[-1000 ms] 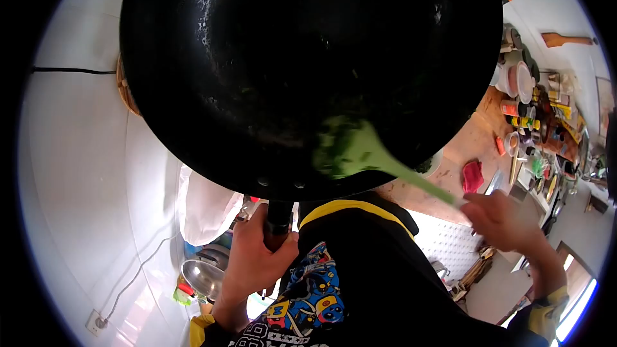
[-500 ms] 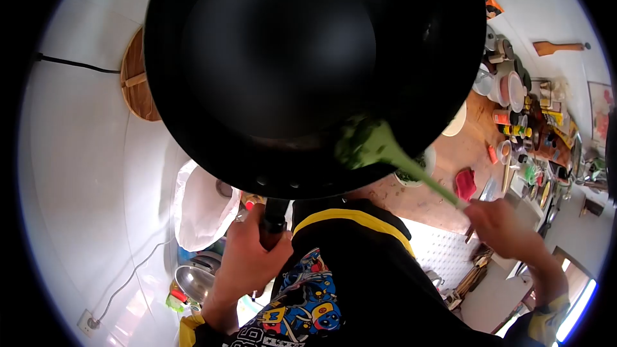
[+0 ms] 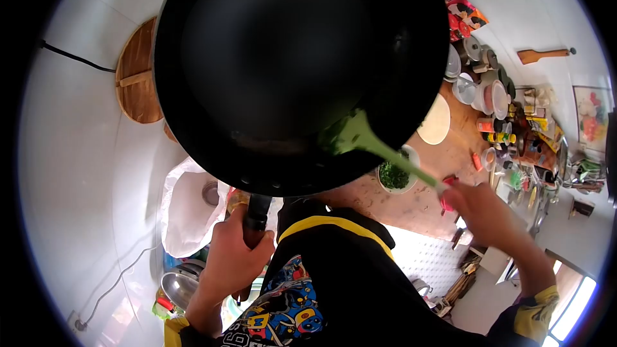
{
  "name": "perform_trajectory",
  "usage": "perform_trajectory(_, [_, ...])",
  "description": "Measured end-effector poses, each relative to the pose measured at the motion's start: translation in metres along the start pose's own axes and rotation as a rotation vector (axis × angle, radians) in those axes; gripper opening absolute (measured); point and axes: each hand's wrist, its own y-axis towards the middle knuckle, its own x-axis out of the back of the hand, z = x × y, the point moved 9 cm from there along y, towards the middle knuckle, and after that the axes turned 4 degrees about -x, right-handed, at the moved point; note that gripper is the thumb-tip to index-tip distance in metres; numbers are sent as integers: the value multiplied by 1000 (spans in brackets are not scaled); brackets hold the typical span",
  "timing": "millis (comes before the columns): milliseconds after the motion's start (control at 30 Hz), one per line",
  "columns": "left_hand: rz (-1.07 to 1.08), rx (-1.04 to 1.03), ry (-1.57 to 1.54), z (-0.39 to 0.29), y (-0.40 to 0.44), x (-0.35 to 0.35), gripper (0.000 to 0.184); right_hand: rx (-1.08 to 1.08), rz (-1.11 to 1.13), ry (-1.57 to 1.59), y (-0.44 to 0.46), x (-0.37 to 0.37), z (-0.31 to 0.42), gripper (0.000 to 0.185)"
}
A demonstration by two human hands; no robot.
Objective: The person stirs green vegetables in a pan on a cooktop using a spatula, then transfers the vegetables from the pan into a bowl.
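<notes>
A large black wok fills the upper middle of the view, its inside facing me. My left hand is wrapped round the wok's black handle below the rim. My right hand grips the end of a green spatula, whose head rests against the lower right inside of the wok with dark green bits on it. Below the wok's right rim, a white bowl of chopped greens stands on the brown table.
A pale round item lies on the table by the wok. Lidded tubs, bottles and jars crowd the right. A round wooden lid is at the left wall, above a white-lined bin. A wooden spatula hangs at the right.
The wok and my left hand have shifted left in view, uncovering the pale round item and the bowl of greens. The green spatula still touches the wok's lower right inside.
</notes>
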Motion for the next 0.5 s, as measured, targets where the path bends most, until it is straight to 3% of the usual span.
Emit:
perform_trajectory(33, [2, -4, -1, 4, 0, -2, 26, -104, -10, 19, -2, 10, -10, 40])
perform_trajectory(100, [-76, -96, -12, 4, 3, 0, 23, -28, -40, -5, 2, 22, -2, 38])
perform_trajectory(167, [-58, -111, 7, -4, 2, -1, 25, 189, -9, 29, 12, 12, 27, 38])
perform_trajectory(200, [-35, -122, 29, -8, 2, -4, 27, 408, -166, -66, 17, 10, 48, 39])
perform_trajectory(300, [-58, -177, 50, -11, 3, -6, 28, 384, -196, -130, 31, 4, 48, 40])
perform_trajectory(333, [-61, -174, 41, -12, 3, -4, 28, 234, -189, -204, 29, 6, 28, 38])
perform_trajectory(367, [-63, -155, 17, -11, 1, -1, 28, 240, -181, -213, 24, 11, 17, 38])
perform_trajectory(433, [-72, -142, -5, -9, 0, 5, 28, 78, -218, -62, 21, 33, -23, 35])
perform_trajectory(500, [-113, -141, 50, -6, 3, 10, 27, 162, -240, -129, 19, 43, -25, 34])
